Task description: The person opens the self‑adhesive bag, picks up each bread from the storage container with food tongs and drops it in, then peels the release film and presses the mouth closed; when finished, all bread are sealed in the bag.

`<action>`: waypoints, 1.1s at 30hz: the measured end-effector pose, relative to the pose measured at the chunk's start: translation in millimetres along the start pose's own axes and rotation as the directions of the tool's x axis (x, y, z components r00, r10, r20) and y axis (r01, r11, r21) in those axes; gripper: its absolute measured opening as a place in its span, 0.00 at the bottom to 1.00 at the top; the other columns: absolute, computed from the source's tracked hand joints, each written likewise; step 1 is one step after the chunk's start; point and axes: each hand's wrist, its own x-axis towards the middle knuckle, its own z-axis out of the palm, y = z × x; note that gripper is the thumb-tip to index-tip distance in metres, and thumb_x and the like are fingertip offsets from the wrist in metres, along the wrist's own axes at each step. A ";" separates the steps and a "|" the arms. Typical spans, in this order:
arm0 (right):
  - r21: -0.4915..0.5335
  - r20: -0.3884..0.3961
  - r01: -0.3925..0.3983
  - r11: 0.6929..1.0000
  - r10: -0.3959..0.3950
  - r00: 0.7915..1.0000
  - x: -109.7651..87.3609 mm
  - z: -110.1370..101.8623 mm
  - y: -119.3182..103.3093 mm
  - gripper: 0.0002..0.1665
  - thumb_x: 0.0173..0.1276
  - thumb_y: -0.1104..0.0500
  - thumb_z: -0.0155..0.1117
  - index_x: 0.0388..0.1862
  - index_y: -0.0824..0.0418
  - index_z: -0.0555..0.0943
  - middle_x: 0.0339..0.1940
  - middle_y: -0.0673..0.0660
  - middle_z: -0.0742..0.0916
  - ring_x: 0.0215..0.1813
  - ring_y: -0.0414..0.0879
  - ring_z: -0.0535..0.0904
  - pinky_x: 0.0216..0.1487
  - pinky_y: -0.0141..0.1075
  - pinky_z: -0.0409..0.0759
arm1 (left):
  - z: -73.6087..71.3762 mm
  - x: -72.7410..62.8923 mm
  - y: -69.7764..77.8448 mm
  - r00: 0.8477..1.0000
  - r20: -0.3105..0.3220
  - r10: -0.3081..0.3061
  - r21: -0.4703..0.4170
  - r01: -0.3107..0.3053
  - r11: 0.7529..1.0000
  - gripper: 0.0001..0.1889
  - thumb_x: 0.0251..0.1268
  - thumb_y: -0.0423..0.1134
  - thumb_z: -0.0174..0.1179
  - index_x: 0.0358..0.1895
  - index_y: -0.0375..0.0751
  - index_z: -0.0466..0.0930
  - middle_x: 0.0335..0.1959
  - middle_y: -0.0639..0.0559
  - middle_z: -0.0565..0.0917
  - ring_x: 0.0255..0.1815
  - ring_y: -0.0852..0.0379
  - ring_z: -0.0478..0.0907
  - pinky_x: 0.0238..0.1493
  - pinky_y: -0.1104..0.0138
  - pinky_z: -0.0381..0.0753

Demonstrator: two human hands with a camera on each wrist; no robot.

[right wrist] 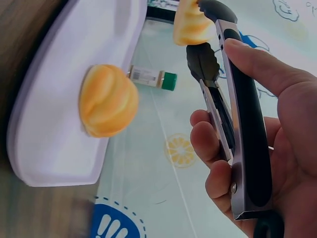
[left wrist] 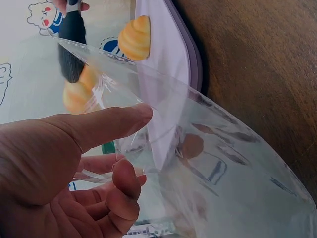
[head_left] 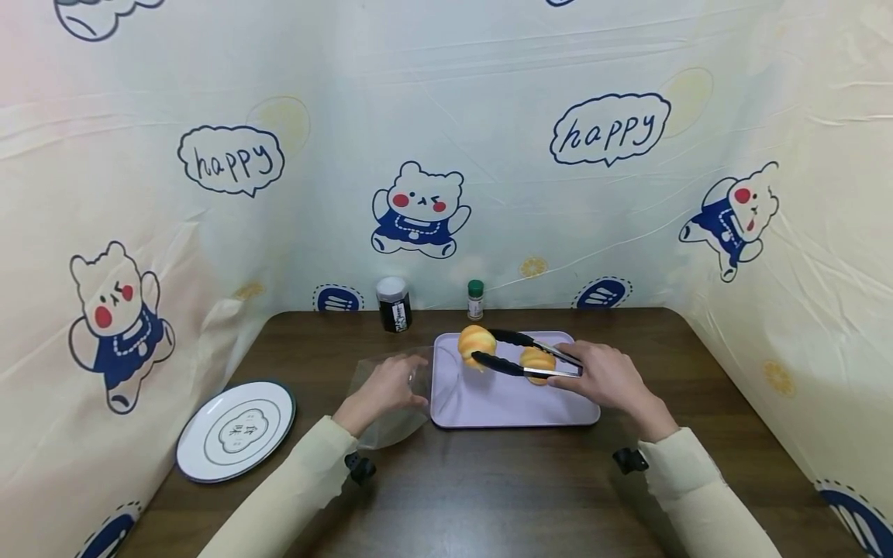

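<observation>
A clear plastic bag (head_left: pixel 394 428) is held by my left hand (head_left: pixel 385 390), its thumb and fingers spread at the bag's mouth in the left wrist view. My right hand (head_left: pixel 605 377) grips a pair of tongs (right wrist: pixel 250 129) with black tips and metal arms. Between the tongs' tips is a yellow-orange bread roll (head_left: pixel 477 343), raised over the left part of the lilac tray (head_left: pixel 502 407). A second bread roll (right wrist: pixel 109 100) rests on the tray, partly behind the tongs in the head view.
A white plate (head_left: pixel 209 442) with a dark rim lies at the table's left. Behind the tray stand a dark jar (head_left: pixel 394 306) with a pale lid and a small green-capped bottle (head_left: pixel 475 301). A printed cloth (head_left: pixel 488 116) hangs around the table.
</observation>
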 end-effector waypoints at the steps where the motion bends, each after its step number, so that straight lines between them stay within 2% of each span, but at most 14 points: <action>1: 0.002 -0.009 0.006 1.000 -0.006 1.000 -0.6 -1.0 -0.5 0.41 0.59 0.34 0.70 0.65 0.56 0.79 0.61 0.64 0.85 0.55 0.60 0.83 0.51 0.59 0.82 | 0.3 0.4 0.1 1.000 0.002 -0.001 0.000 0.001 1.000 0.38 0.46 0.47 0.80 0.64 0.44 0.76 0.53 0.43 0.84 0.52 0.48 0.80 0.52 0.54 0.83; 8: 0.025 -0.061 0.044 0.999 -0.042 0.997 -5.4 -10.1 -8.0 0.42 0.57 0.32 0.70 0.65 0.53 0.79 0.60 0.61 0.85 0.48 0.53 0.83 0.47 0.54 0.83 | 0.9 2.8 0.1 1.000 0.001 0.009 0.014 -0.009 1.000 0.39 0.44 0.47 0.80 0.64 0.42 0.77 0.52 0.42 0.84 0.52 0.48 0.81 0.51 0.53 0.83; 10: 0.036 -0.076 0.056 0.998 -0.054 0.996 -6.5 -13.0 -11.6 0.42 0.57 0.31 0.71 0.65 0.52 0.80 0.58 0.59 0.86 0.44 0.51 0.82 0.42 0.49 0.83 | 1.1 3.0 0.0 1.000 -0.002 0.013 0.017 -0.013 1.000 0.39 0.44 0.46 0.80 0.63 0.42 0.77 0.53 0.42 0.84 0.52 0.48 0.81 0.52 0.53 0.83; 14: 0.058 -0.101 0.102 0.993 -0.096 0.990 -8.5 -17.9 -20.3 0.41 0.56 0.32 0.72 0.63 0.51 0.80 0.51 0.54 0.88 0.36 0.45 0.76 0.32 0.36 0.73 | 1.7 3.1 -0.3 1.000 -0.009 0.025 0.017 -0.024 1.000 0.38 0.44 0.46 0.80 0.63 0.42 0.78 0.53 0.43 0.84 0.54 0.47 0.81 0.53 0.53 0.83; 17: 0.073 -0.108 0.141 0.987 -0.133 0.985 -10.5 -20.4 -26.0 0.39 0.56 0.34 0.73 0.63 0.50 0.80 0.45 0.50 0.87 0.33 0.42 0.73 0.30 0.33 0.67 | 1.4 2.6 -0.3 1.000 -0.007 0.029 0.012 -0.029 1.000 0.38 0.45 0.46 0.80 0.63 0.41 0.77 0.54 0.43 0.84 0.56 0.46 0.81 0.55 0.52 0.82; 23: 0.079 -0.103 0.192 0.978 -0.183 0.978 -12.7 -21.1 -32.8 0.38 0.56 0.35 0.74 0.64 0.47 0.80 0.41 0.47 0.86 0.32 0.39 0.73 0.30 0.32 0.69 | -0.1 1.2 0.2 0.999 -0.004 0.039 -0.001 -0.039 0.999 0.38 0.45 0.45 0.80 0.62 0.41 0.77 0.56 0.42 0.84 0.58 0.43 0.80 0.57 0.49 0.81; 27: 0.067 -0.074 0.212 0.975 -0.207 0.976 -13.4 -19.0 -35.8 0.37 0.56 0.35 0.73 0.61 0.50 0.81 0.40 0.46 0.86 0.33 0.38 0.73 0.32 0.33 0.70 | -0.3 1.5 -0.3 0.999 -0.008 0.051 0.011 -0.050 0.999 0.39 0.44 0.46 0.81 0.63 0.40 0.76 0.50 0.43 0.85 0.54 0.44 0.81 0.55 0.48 0.81; 30: 0.061 -0.060 0.231 0.971 -0.228 0.972 -12.8 -16.7 -38.1 0.35 0.56 0.34 0.73 0.58 0.51 0.82 0.42 0.46 0.87 0.35 0.39 0.76 0.34 0.35 0.74 | -0.7 1.4 -0.7 0.999 -0.007 0.050 0.009 -0.050 0.999 0.40 0.43 0.45 0.81 0.63 0.39 0.76 0.47 0.44 0.85 0.52 0.45 0.81 0.53 0.48 0.82; 33: 0.050 -0.043 0.252 0.966 -0.250 0.967 -12.1 -13.6 -39.7 0.35 0.56 0.34 0.73 0.57 0.51 0.83 0.47 0.48 0.88 0.40 0.41 0.80 0.39 0.40 0.80 | -0.7 1.0 -0.6 0.998 -0.012 0.056 0.003 -0.056 0.998 0.38 0.43 0.44 0.81 0.61 0.38 0.77 0.49 0.44 0.85 0.52 0.45 0.81 0.54 0.48 0.81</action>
